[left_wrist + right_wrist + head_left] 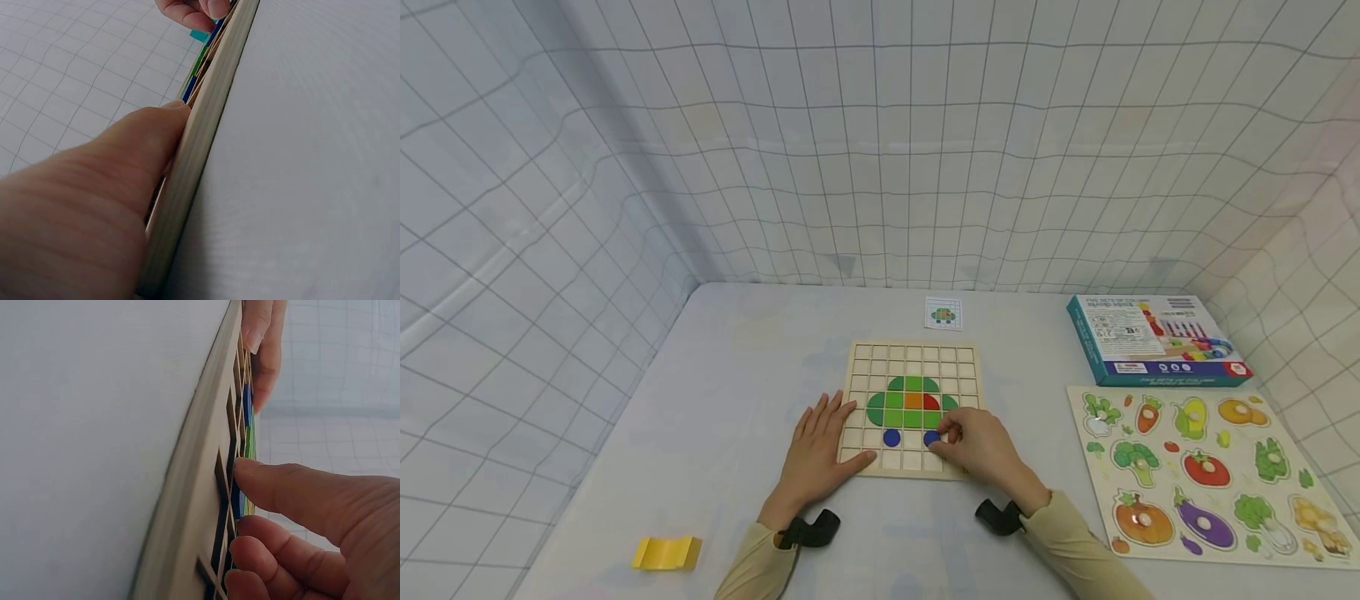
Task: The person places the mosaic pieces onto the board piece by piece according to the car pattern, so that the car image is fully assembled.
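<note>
A wooden grid board (913, 358) lies in the middle of the table. On it, green tiles (895, 408) with an orange tile (913, 400) and a red one form a picture, and two blue round tiles sit below. My left hand (822, 446) rests flat on the board's left edge, fingers straight; the left wrist view shows its thumb (125, 156) against the board's rim (206, 144). My right hand (977, 450) pinches the right blue round tile (931, 437) in its cell. In the right wrist view a fingertip (250, 472) touches that blue tile (236, 501), the other fingers curled.
A small pattern card (943, 313) lies behind the board. At the right are a blue toy box (1157, 337) and a vegetable peg puzzle (1206, 475). A yellow block (666, 552) sits near the front left. Gridded cloth walls enclose the table.
</note>
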